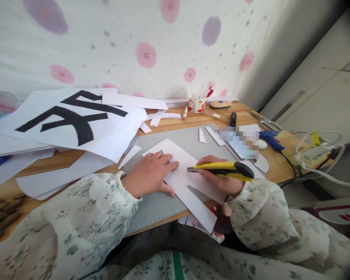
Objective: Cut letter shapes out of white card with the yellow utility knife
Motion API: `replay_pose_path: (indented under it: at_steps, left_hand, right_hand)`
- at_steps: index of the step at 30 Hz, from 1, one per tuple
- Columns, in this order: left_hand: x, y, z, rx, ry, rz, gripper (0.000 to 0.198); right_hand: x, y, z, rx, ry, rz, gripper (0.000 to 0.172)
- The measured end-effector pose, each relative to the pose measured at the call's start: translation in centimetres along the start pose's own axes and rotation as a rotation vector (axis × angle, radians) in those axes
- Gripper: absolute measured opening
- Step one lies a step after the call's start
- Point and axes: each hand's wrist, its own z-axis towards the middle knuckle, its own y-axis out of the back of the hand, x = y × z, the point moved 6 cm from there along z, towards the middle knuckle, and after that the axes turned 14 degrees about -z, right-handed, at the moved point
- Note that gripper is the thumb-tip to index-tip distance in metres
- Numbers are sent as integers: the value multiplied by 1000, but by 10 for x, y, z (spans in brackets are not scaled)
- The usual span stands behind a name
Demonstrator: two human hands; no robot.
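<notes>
A white cut-out board shape (pixel 183 163) lies on the grey cutting mat (pixel 151 210), one of its strips reaching past the mat's front edge. My left hand (pixel 151 174) rests on its left part, fingers apart and pressing down, holding nothing. In my right hand (pixel 218 179) is a yellow and black utility knife (pixel 221 169), its tip pointing left just over the middle of the shape. Whether the blade touches the board I cannot tell.
Large sheets with black printed strokes (pixel 84 112) lie at the left. Farther back stand a paper cup (pixel 197 105) and offcuts (pixel 160 116). A phone (pixel 240 144), blue glue gun (pixel 272 140), scissors (pixel 266 122) and white cables (pixel 323 165) are at the right.
</notes>
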Motion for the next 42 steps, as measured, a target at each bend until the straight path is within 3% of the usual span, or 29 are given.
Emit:
replay_pose_path:
  at_steps: [4,12,20,34,42]
  left_hand:
    - [-4,0,-2,9,-48,30,78]
    - [-2,-3,0,44,32,16,74]
    - [-4,-3,0,77,76,29,72]
    - [-6,-1,0,83,83,20,71]
    - [-12,0,-3,26,34,69,69]
  right_hand:
    - [-5,-2,0,-4,4,72,17]
    - [-12,-4,-9,17,26,-17,15]
    - [-6,-4,-20,-112,8,-105,13]
    - [2,-5,-34,-160,-89,-164,10]
    - [0,-7,-21,-40,-200,-75,15]
